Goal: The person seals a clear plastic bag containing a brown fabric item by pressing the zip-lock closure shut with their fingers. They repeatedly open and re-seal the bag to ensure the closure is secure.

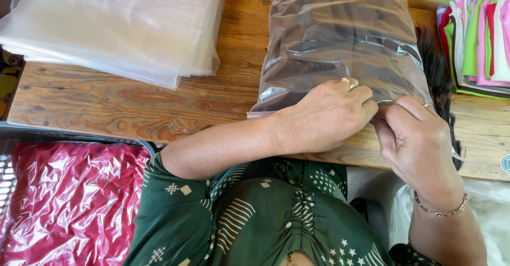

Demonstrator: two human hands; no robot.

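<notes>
A clear plastic bag [340, 37] filled with a dark brown folded garment lies on the wooden table [133, 104]. My left hand [326, 117], with a ring on one finger, rests on the bag's near edge with its fingers curled on the plastic. My right hand [414, 138], with a ring and a thin bracelet, pinches the same near edge right beside the left fingertips. Both hands meet at the bag's open end.
A stack of empty clear bags [117, 24] lies at the table's far left. Bright folded cloth pieces [478, 32] are piled at the far right, with dark fibres [438, 69] beside the bag. A grey crate [10, 138] at lower left holds red items wrapped in plastic [69, 197].
</notes>
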